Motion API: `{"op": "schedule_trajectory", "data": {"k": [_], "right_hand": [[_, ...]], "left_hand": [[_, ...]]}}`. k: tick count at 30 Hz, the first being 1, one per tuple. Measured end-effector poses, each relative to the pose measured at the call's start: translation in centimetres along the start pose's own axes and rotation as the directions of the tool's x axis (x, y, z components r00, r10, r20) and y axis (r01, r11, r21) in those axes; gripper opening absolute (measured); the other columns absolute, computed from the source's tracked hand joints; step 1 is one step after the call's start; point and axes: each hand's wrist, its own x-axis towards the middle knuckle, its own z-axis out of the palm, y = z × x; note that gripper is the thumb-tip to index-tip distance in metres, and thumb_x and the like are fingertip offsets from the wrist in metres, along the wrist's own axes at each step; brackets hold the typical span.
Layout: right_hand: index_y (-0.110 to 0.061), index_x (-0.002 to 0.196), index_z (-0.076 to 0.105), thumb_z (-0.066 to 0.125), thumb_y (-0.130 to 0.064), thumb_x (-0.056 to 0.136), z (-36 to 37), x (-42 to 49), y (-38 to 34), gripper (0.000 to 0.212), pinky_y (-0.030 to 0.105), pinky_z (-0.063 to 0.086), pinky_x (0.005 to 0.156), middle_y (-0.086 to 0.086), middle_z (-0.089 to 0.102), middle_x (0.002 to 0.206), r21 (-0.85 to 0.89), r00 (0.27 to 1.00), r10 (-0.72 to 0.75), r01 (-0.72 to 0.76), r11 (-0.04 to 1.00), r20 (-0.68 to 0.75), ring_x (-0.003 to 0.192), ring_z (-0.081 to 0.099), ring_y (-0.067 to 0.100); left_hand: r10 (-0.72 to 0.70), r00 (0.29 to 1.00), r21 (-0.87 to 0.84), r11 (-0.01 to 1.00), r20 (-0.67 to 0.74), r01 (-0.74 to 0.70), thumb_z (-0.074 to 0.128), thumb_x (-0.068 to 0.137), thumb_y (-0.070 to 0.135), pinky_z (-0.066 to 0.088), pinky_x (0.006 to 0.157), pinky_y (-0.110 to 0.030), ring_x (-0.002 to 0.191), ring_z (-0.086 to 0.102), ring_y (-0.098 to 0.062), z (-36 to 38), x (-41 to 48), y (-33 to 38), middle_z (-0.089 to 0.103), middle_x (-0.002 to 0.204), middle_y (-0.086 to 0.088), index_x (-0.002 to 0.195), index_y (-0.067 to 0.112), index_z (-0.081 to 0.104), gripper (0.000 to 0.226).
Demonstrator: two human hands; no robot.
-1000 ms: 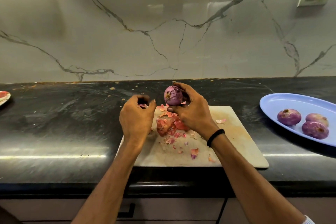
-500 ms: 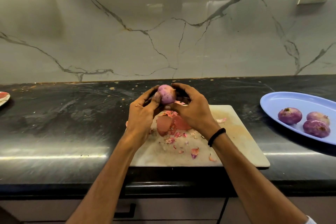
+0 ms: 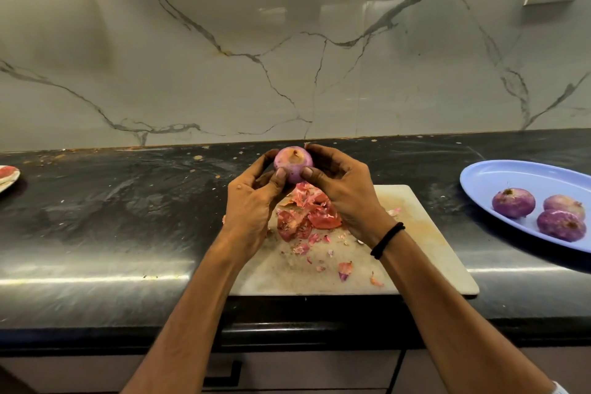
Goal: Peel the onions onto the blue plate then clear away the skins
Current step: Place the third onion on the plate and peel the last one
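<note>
The oval blue plastic plate (image 3: 499,174) holds three peeled purple onions (image 3: 513,202). Above the pale cutting board (image 3: 415,253), left hand (image 3: 251,201) and right hand (image 3: 343,187) both grip a fourth purple onion (image 3: 293,163), thumbs pressing it.
</note>
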Motion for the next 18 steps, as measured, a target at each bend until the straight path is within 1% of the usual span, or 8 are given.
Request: {"op": "schedule_trajectory", "data": {"k": [1, 3, 4, 6, 8, 10, 14, 18], "right_hand": [[-0.009, 0.129, 0.059, 0.072, -0.01, 0.084, 0.05, -0.01, 0.02, 0.047, 0.029, 0.056, 0.092, 0.005, 0.068, 0.121, 0.017, 0.999, 0.03, -0.03, 0.999, 0.021, 0.112, 0.066, 0.015], [-0.007, 0.132, 0.057, 0.069, -0.017, 0.084, 0.14, -0.06, 0.02, 0.05, 0.035, 0.057, 0.092, 0.01, 0.068, 0.122, 0.051, 0.995, 0.08, -0.083, 0.995, 0.064, 0.112, 0.067, 0.02], [-0.007, 0.132, 0.057, 0.068, -0.016, 0.084, 0.14, -0.09, 0.0, 0.049, 0.037, 0.057, 0.092, 0.011, 0.068, 0.122, 0.059, 0.994, 0.088, -0.092, 0.994, 0.072, 0.111, 0.067, 0.022], [-0.006, 0.131, 0.058, 0.067, -0.009, 0.087, 0.14, -0.11, -0.06, 0.045, 0.038, 0.058, 0.091, 0.011, 0.069, 0.12, 0.055, 0.995, 0.077, -0.08, 0.995, 0.06, 0.11, 0.068, 0.022], [-0.006, 0.129, 0.058, 0.069, -0.005, 0.086, 0.1, -0.15, -0.15, 0.045, 0.038, 0.058, 0.092, 0.009, 0.068, 0.118, 0.026, 0.998, 0.059, -0.06, 0.998, 0.028, 0.109, 0.068, 0.021], [-0.007, 0.129, 0.059, 0.073, -0.006, 0.083, 0.07, -0.16, -0.16, 0.048, 0.037, 0.057, 0.092, 0.007, 0.067, 0.119, -0.027, 0.999, 0.039, -0.038, 0.999, 0.01, 0.11, 0.067, 0.019], [-0.009, 0.132, 0.057, 0.073, -0.005, 0.083, 0.17, -0.33, -0.16, 0.051, 0.031, 0.057, 0.092, 0.005, 0.064, 0.121, -0.085, 1.0, 0.017, -0.015, 0.996, 0.021, 0.111, 0.065, 0.017], [-0.009, 0.134, 0.055, 0.074, -0.006, 0.083, 0.23, -0.36, -0.21, 0.054, 0.029, 0.056, 0.093, 0.005, 0.064, 0.122, -0.109, 1.0, 0.014, -0.011, 0.994, 0.028, 0.108, 0.066, 0.014]], "left_hand": [[0.013, 1.0, 0.009, 1.0, 0.002, -0.013, 0.063, 0.082, 0.013, 0.059, 0.08, -0.026, 0.103, 0.071, -0.02, -0.04, 0.02, 0.0, 0.076, 0.106, 0.0, 0.13, 0.009, 0.058, 0.049], [0.038, 0.999, 0.051, 0.998, 0.006, -0.039, 0.063, 0.083, 0.014, 0.059, 0.081, -0.028, 0.105, 0.071, -0.02, -0.18, 0.05, -0.06, 0.075, 0.108, 0.001, 0.132, 0.008, 0.058, 0.05], [0.06, 0.998, 0.094, 0.994, 0.009, -0.061, 0.065, 0.083, 0.015, 0.059, 0.085, -0.031, 0.108, 0.07, -0.02, -0.26, 0.07, -0.12, 0.074, 0.112, -0.001, 0.132, 0.008, 0.059, 0.05], [0.129, 0.992, 0.216, 0.968, 0.004, -0.126, 0.067, 0.084, 0.015, 0.056, 0.094, -0.038, 0.114, 0.067, -0.019, -0.43, 0.07, -0.24, 0.071, 0.121, -0.004, 0.132, 0.009, 0.061, 0.049], [0.208, 0.978, 0.321, 0.928, -0.023, -0.19, 0.071, 0.084, 0.013, 0.056, 0.095, -0.034, 0.112, 0.067, -0.013, -0.49, 0.02, -0.26, 0.07, 0.121, -0.002, 0.129, 0.012, 0.064, 0.045], [0.278, 0.959, 0.372, 0.897, -0.051, -0.24, 0.075, 0.084, 0.01, 0.056, 0.092, -0.029, 0.11, 0.068, -0.012, -0.54, -0.02, -0.18, 0.069, 0.121, -0.003, 0.123, 0.012, 0.068, 0.04], [0.399, 0.917, 0.489, 0.803, -0.014, -0.341, 0.077, 0.084, 0.011, 0.056, 0.086, -0.02, 0.104, 0.069, -0.008, -0.58, -0.23, 0.0, 0.07, 0.114, -0.003, 0.115, 0.011, 0.072, 0.031], [0.419, 0.908, 0.518, 0.778, -0.004, -0.357, 0.077, 0.082, 0.014, 0.055, 0.085, -0.017, 0.101, 0.069, -0.006, -0.51, -0.27, 0.08, 0.071, 0.11, -0.002, 0.112, 0.016, 0.072, 0.03]]}}
